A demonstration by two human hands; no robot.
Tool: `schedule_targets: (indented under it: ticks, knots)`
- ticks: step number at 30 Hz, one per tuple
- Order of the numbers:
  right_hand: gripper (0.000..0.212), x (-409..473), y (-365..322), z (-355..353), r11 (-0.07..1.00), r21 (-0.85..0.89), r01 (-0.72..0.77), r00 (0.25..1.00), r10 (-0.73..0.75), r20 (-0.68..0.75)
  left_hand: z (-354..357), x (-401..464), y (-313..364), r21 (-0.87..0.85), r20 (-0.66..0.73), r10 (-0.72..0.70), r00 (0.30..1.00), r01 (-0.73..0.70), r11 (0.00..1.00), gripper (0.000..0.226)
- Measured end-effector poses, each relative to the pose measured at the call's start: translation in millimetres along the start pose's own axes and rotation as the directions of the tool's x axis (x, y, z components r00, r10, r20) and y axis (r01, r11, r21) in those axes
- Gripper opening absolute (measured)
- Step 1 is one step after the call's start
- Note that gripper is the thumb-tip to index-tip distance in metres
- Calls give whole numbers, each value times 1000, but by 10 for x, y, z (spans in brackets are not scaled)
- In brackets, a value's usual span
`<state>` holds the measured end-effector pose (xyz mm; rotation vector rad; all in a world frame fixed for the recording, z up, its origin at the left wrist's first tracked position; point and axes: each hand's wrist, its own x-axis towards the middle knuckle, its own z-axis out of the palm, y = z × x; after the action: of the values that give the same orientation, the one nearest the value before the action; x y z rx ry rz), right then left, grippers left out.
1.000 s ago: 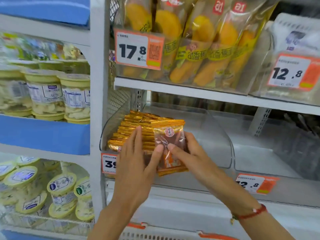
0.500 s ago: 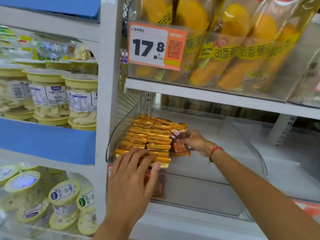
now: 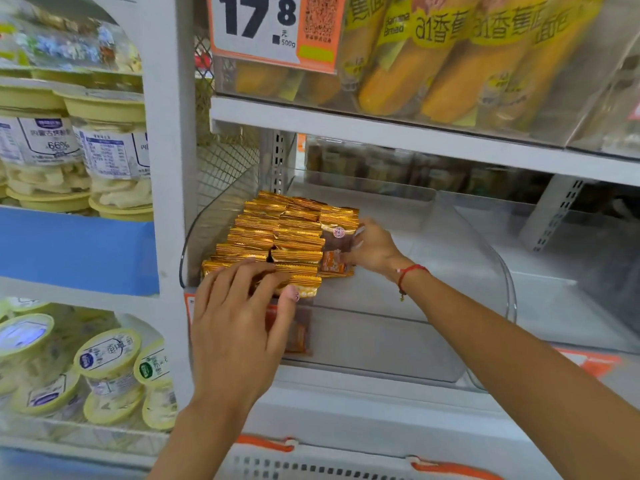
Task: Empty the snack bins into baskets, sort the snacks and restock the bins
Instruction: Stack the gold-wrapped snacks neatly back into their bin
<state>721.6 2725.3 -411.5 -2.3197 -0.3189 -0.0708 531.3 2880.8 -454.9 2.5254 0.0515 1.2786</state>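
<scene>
1. Clear plastic snack bin w/ a curved front wall [image 3: 485, 268] sits on the white metal shelf [image 3: 381, 403], mid picture.
2. Rows of small gold-topped foil snack packs [image 3: 277, 233] stand in the bin's left part, at about 9 o'clock from the bin's middle, tight vs. its left wall.
3. Right hand [image 3: 374, 249] is in the bin at 3 o'clock of the rows. Its fingers pinch one see-through snack pack w/ a gold top and a round red sticker [image 3: 337, 249], held upright and touching the rows' right side.
4. Left hand [image 3: 239, 317] is at 6 o'clock of the rows. Fingers are spread and fairly straight, tips resting on the front packs; thumb sticks out to the right.
5. Red string bracelet [image 3: 408, 271] is on the right wrist.
6. At 12 o'clock, up one shelf: long yellow banana bread bags [image 3: 433, 64] and a white-and-orange price tag reading 17.8 [image 3: 270, 26].
7. At 9 o'clock: clear round tubs w/ pale yellow lids [image 3: 107, 147].
8. At 6 o'clock, low down: white basket w/ orange handles [image 3: 311, 465].
</scene>
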Motion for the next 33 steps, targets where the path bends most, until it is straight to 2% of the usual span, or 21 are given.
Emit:
schedule_targets:
  ticks: [3, 9, 10, 12, 14, 17, 20, 24, 27, 30, 33]
  knots:
    - [72, 10, -13, 18, 996, -89, -11, 996, 3, -86, 3, -1, 5, 9, -16, 10, 1000, -10, 1000, 43]
    - [56, 37, -2, 14, 998, 60, -24, 999, 25, -22, 2, -6, 7, 3, -15, 9, 1000, -9, 1000, 43]
    - [59, 44, -11, 6, 1000, 16, -11, 999, 12, -51, 0, -6, 5, -2, -12, 7, 1000, -7, 1000, 44]
    - [79, 50, -24, -11, 985, -170, 40, 990, -63, -130, -3, -8, 1, -7, -13, 5, 1000, -5, 1000, 42]
    - [86, 49, -32, -28, 944, -301, 137, 976, -180, -121, -4, -12, -1, -10, -15, 8, 1000, -8, 1000, 41]
    - [66, 27, -24, -51, 861, -447, 244, 957, -289, -36, 2, -10, -7, -8, -12, 9, 1000, -9, 1000, 43]
    - [55, 6, -54, -43, 809, -542, 228, 947, -314, -71, 15, -11, -12, -12, -18, 14, 1000, -14, 1000, 42]
    - [62, 5, -89, 38, 841, -504, 195, 955, -281, -98, 23, -14, 0, -23, -41, 11, 999, -12, 1000, 40]
    - [68, 1, -87, -1, 902, -384, 198, 970, -237, -55, 13, -15, 14, -36, -53, 5, 999, -7, 999, 38]
    - [77, -59, -91, -138, 967, -223, 123, 992, -121, 26, -11, 2, -1, -43, -7, 10, 1000, -10, 999, 37]
    - [73, -316, -125, -308, 977, -186, 106, 993, -93, 75, -44, 18, -2, -87, 35, 4, 999, -1, 996, 40]
